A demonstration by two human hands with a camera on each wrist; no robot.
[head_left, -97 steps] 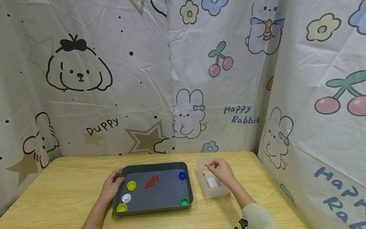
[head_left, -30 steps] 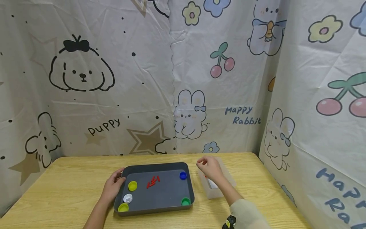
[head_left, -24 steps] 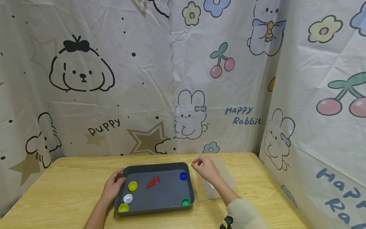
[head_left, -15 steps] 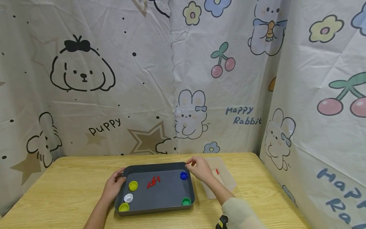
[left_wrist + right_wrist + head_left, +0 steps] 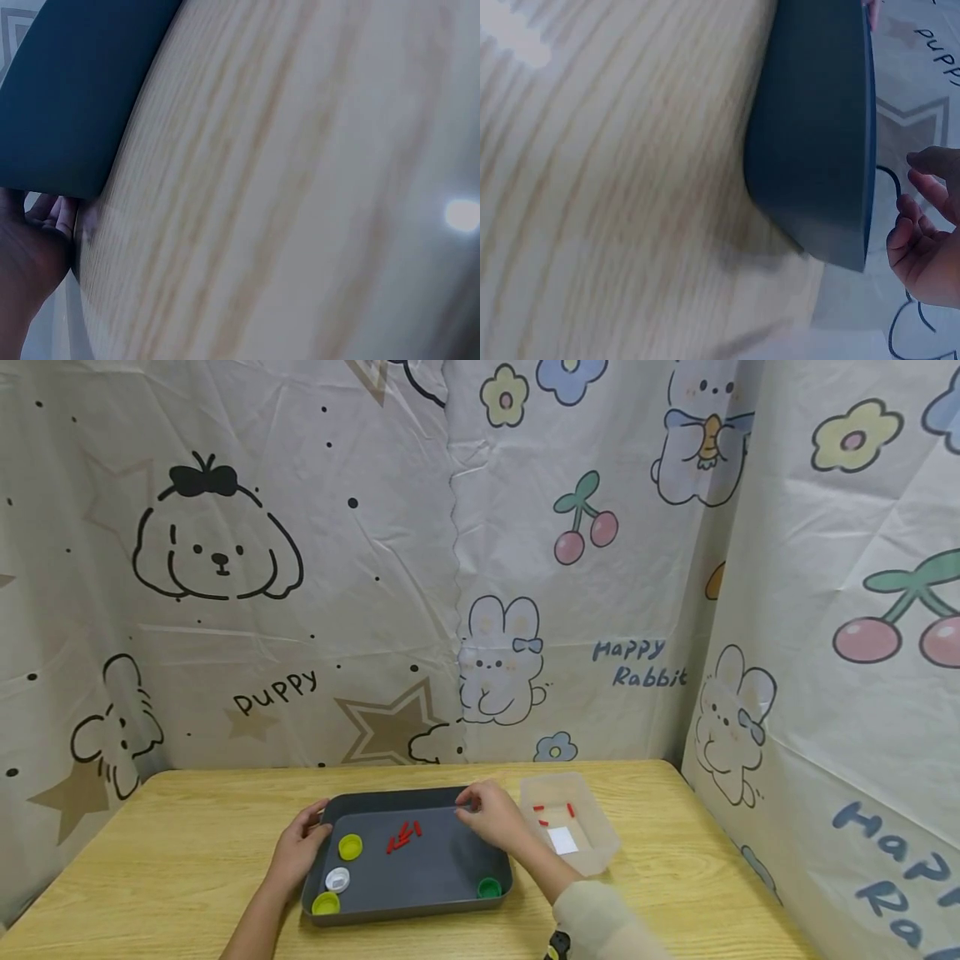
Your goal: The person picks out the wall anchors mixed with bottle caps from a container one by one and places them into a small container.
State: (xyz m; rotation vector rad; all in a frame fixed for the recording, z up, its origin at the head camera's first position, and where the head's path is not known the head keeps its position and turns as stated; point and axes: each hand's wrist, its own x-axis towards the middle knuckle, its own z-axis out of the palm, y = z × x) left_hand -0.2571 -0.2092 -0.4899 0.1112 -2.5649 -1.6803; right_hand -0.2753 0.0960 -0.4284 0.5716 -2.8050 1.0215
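Note:
My left hand (image 5: 294,852) holds the left wall of a dark grey tray (image 5: 420,910), its thumb at the rim; the left wrist view shows the fingers at the tray's outer side. Over the tray's right back part hovers my right hand (image 5: 491,812), thumb and index finger apart. Nothing shows between them in the right wrist view. Several short red sticks (image 5: 403,833) lie in a loose group in the tray's middle. Right of the tray, a translucent plastic box (image 5: 600,843) contains three red sticks (image 5: 571,811) and a white square (image 5: 562,840).
Round bottle caps also lie in the tray: a yellow cap (image 5: 350,847), a white cap (image 5: 337,880) and another yellow cap (image 5: 326,903) along the left, a green cap (image 5: 490,887) at the front right corner. A printed curtain (image 5: 375,568) hangs behind the wooden table (image 5: 187,852).
Earlier my right hand pinched a red stick above the box. It has since moved left over the tray, without a visible stick, and now hides the blue cap. My left hand stays put.

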